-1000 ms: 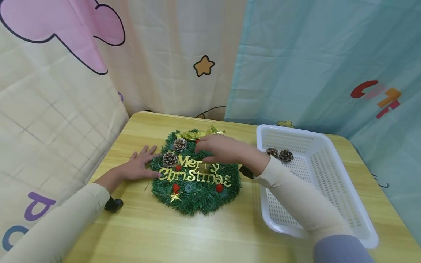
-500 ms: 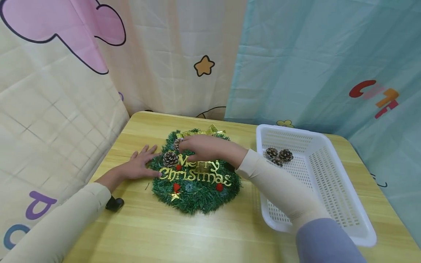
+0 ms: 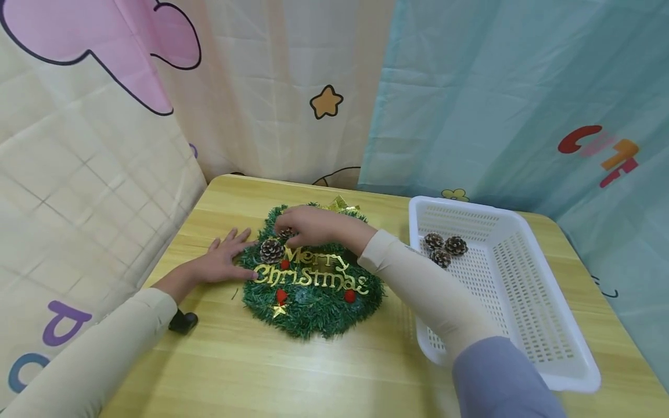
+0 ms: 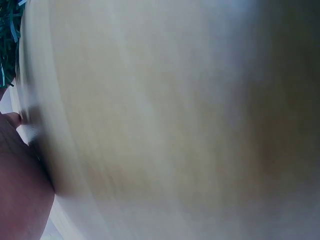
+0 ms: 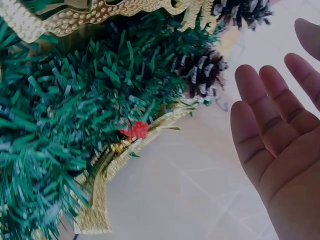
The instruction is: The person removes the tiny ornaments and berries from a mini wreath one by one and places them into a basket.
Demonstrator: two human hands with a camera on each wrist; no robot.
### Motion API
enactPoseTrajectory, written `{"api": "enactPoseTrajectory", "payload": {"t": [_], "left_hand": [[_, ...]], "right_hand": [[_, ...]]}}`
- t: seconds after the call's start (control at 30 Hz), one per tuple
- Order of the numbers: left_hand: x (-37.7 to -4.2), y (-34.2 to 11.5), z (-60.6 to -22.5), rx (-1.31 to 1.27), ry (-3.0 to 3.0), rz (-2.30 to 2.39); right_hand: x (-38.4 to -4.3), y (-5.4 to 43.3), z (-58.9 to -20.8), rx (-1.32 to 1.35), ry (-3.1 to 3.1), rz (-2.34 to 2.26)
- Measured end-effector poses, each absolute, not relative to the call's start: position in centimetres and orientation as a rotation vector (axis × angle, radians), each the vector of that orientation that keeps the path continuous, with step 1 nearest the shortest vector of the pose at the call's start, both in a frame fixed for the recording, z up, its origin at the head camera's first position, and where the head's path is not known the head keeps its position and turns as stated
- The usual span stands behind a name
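A green tinsel wreath [image 3: 313,319] with gold "Merry Christmas" lettering [image 3: 308,277] lies on the table. My left hand [image 3: 222,261] rests at its left edge, fingers spread and thumb tip by the lettering. Over its upper left is my right hand [image 3: 308,223], thumb and fingers either side of the upper pine cone [image 3: 286,233], partly hidden in the head view. In the right wrist view the fingers [image 5: 250,95] are loosely bent, with a visible gap to that pine cone [image 5: 202,72]. A second pine cone [image 3: 272,251] sits just below it on the wreath.
At the right stands a white plastic basket [image 3: 561,290] with three pine cones [image 3: 441,258] inside. A gold ribbon bow [image 3: 340,205], red balls [image 3: 349,296] and a gold star [image 3: 279,310] decorate the wreath. Curtains hang behind the table [image 3: 272,377].
My right hand has moved left across the wreath, from over the lettering to the upper pine cone. Its sleeve has uncovered the third pine cone in the basket. My left hand has stayed put.
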State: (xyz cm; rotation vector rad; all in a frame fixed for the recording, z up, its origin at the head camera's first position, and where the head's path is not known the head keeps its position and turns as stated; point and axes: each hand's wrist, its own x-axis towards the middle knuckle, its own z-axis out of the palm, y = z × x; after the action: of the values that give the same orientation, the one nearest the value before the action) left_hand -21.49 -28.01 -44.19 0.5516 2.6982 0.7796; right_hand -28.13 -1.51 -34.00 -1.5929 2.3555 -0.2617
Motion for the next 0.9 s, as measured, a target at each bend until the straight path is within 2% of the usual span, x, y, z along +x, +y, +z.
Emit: {"api": "enactPoseTrajectory", "payload": {"t": [0.3, 0.9], "left_hand": [[-21.5, -28.1, -44.4, 0.553, 2.697, 0.783], [-21.6, -28.0, -44.2, 0.542, 2.684, 0.780]], "right_hand": [[-28.5, -3.1, -35.0, -1.660, 2.334, -0.209], [-28.0, -4.3, -36.9, -1.608, 2.370, -0.158]]}}
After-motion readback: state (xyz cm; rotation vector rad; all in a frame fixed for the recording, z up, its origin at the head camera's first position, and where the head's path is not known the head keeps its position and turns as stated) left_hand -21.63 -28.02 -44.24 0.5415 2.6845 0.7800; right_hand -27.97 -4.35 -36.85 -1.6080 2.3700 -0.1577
